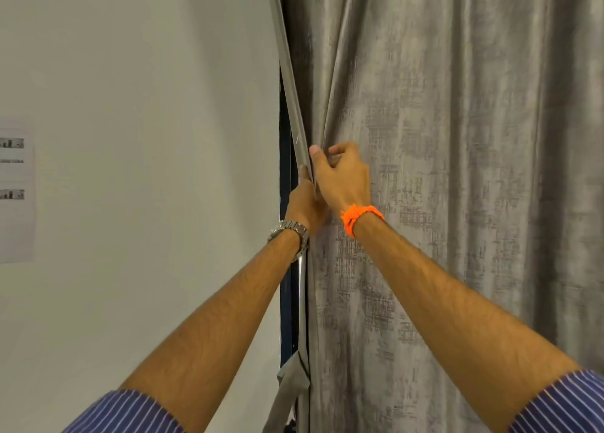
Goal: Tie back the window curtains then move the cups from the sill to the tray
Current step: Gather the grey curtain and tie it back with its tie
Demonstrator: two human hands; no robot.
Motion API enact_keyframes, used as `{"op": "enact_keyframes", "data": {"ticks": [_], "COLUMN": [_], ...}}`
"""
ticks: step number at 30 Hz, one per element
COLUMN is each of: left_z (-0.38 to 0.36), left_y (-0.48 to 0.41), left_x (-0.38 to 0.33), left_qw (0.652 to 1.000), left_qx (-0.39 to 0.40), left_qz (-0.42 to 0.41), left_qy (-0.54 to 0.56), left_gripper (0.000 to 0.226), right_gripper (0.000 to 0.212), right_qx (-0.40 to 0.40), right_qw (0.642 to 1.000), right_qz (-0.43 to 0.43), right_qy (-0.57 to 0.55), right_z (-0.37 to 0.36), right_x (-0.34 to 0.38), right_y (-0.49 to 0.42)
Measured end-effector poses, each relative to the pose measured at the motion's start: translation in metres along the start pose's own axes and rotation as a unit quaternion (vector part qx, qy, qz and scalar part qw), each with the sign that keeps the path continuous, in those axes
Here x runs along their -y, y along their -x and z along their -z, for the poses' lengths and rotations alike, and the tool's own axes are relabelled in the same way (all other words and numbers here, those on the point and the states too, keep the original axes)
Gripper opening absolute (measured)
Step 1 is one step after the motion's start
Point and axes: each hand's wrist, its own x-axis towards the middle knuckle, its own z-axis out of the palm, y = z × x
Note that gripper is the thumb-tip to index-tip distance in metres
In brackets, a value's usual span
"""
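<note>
A grey textured curtain (pixel 457 171) hangs closed over the window and fills the right half of the view. Its left edge (pixel 294 106) is pulled slightly away from the wall, showing a thin dark strip of window frame (pixel 285 285). My left hand (pixel 305 204), with a metal watch on the wrist, grips that edge from behind. My right hand (pixel 343 174), with an orange thread on the wrist, pinches the same edge from the front, just above the left hand. A grey tie-back strip (pixel 289 387) dangles below at the curtain's edge. No cups, sill or tray are in view.
A plain pale wall (pixel 147 138) takes up the left half. A printed paper sheet (pixel 16 194) is stuck to it at the far left.
</note>
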Motion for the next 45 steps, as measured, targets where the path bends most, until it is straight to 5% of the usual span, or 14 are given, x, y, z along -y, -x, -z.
{"op": "enact_keyframes", "data": {"ticks": [3,6,11,15,20,35,45], "left_z": [0.000,0.001,-0.002,-0.006,-0.008,-0.020,-0.021], "left_y": [-0.001,-0.002,-0.013,-0.021,-0.025,-0.026,-0.009], "left_x": [0.000,0.007,0.015,0.022,0.027,0.021,0.005], "left_qw": [0.992,0.983,0.982,0.980,0.983,0.980,0.987], "left_qx": [-0.004,0.008,0.004,-0.002,0.002,0.001,0.023], "left_qz": [-0.018,-0.042,-0.055,-0.061,-0.065,-0.051,-0.041], "left_qy": [-0.121,-0.178,-0.181,-0.191,-0.174,-0.191,-0.154], "left_gripper": [0.060,0.067,0.060,0.058,0.056,0.045,0.056], "right_gripper": [0.042,0.068,0.127,0.139,0.125,0.013,0.027], "right_qx": [-0.138,-0.238,-0.227,-0.189,-0.174,-0.132,-0.092], "right_qw": [0.977,0.932,0.949,0.966,0.967,0.982,0.992], "right_qz": [0.047,0.038,-0.101,-0.153,-0.183,-0.111,-0.074], "right_qy": [0.157,0.272,0.193,0.089,0.044,0.079,0.041], "right_z": [0.018,0.049,0.085,0.092,0.087,0.051,0.037], "right_x": [-0.038,-0.079,-0.125,-0.136,-0.143,-0.105,-0.064], "right_y": [0.015,0.022,0.027,0.023,0.007,0.004,0.015]}}
